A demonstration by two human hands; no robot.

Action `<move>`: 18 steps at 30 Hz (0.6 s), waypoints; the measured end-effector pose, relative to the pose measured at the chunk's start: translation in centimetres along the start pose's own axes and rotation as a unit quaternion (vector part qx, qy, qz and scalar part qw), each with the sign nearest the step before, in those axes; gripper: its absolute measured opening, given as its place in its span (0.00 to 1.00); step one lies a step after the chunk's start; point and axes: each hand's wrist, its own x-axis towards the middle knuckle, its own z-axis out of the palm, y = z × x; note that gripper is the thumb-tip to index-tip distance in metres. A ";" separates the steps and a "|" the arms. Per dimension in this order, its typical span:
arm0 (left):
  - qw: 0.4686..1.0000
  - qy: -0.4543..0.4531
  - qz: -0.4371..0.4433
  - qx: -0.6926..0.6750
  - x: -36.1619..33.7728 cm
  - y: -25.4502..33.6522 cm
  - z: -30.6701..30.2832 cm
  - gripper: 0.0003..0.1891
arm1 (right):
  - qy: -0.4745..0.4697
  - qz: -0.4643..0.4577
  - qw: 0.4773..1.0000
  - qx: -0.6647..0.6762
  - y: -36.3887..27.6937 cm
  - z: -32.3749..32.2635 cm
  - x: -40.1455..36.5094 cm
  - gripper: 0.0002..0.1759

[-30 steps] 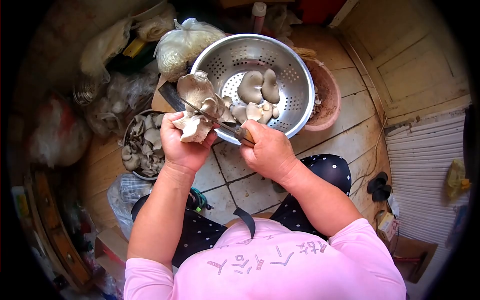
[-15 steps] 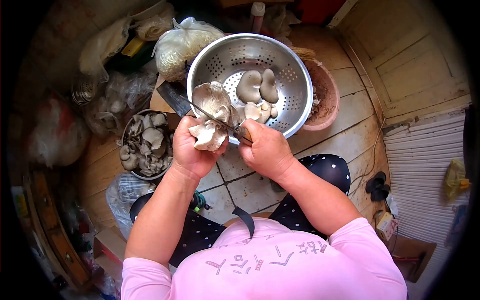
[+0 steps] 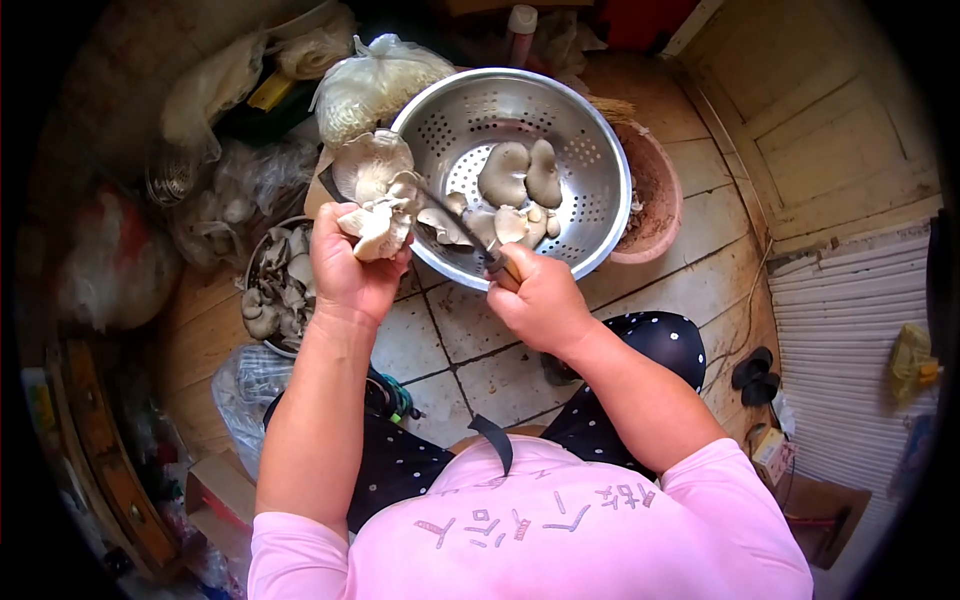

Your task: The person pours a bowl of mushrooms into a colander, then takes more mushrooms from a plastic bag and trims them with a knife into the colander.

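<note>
My left hand (image 3: 345, 275) is wrapped round the base of a pale oyster mushroom cluster (image 3: 375, 170), gills facing up, at the left rim of the colander. In my right hand (image 3: 540, 300) is a knife (image 3: 462, 224), gripped by its wooden handle, its dark blade slanting up and left over the colander's near side. The blade tip is right beside the cluster. Inside the steel colander (image 3: 440, 85) lie several grey oyster mushrooms (image 3: 503, 172), with smaller pieces (image 3: 440, 226) near the left wall, partly behind the blade.
A pot of oyster mushrooms (image 3: 262, 315) stands on the floor to the left. Behind the colander's right side is a pink basin (image 3: 660, 215) with dark residue. A tied plastic bag (image 3: 370, 85) sits at the back left; a spray can (image 3: 520, 35) stands behind.
My left hand has moved left with the mushroom cluster, away from the knife. Mushroom pieces now show in the colander where the cluster was. The knife has shifted slightly right and its blade points more steeply.
</note>
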 end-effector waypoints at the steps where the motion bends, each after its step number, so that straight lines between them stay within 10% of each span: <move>1: 0.999 0.021 0.022 0.026 0.3 0.3 -0.3 0.16 | -0.002 0.037 0.999 0.033 0.2 0.0 0.0 0.08; 18: 0.950 0.012 0.115 0.289 -0.4 0.0 0.3 0.17 | -0.016 -0.025 0.999 -0.030 0.2 -0.9 -0.2 0.08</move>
